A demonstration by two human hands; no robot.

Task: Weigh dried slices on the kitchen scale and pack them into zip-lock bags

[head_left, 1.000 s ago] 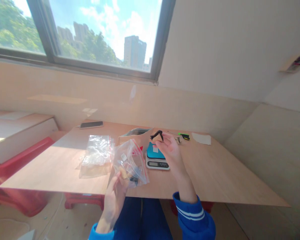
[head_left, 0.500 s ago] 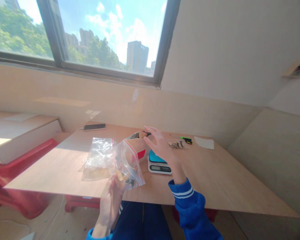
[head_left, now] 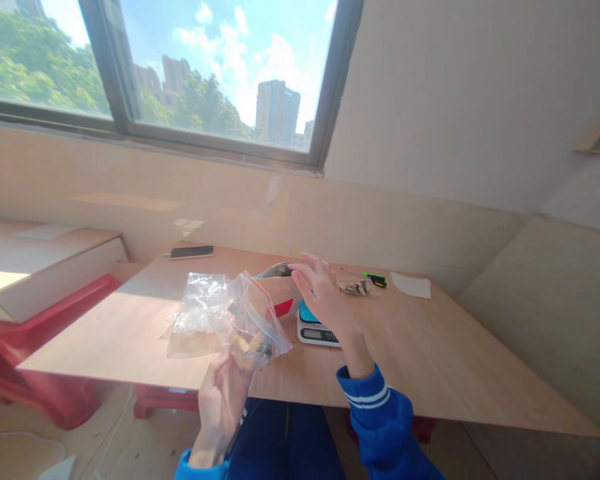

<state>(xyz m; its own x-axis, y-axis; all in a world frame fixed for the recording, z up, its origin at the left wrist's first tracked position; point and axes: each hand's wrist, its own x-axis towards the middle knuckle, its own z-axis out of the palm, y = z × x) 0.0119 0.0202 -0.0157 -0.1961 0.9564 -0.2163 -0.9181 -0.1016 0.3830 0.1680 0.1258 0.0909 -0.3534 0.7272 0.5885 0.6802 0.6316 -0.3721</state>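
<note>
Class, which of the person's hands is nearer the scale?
Right. The right hand is raised over the scale, partly hiding it; the left hand is farther left, gripping the clear bag.

Beyond your left fingers (head_left: 224, 365) and off to their left, you have a phone (head_left: 192, 252) lying flat near the table's far edge, with red stools (head_left: 63, 393) lower down on that same side. To the right of your right fingers (head_left: 303, 268) lie a green-and-black tool (head_left: 375, 277) and, just past it, white paper (head_left: 411, 285); the window (head_left: 220, 73) is above and beyond them.
</note>
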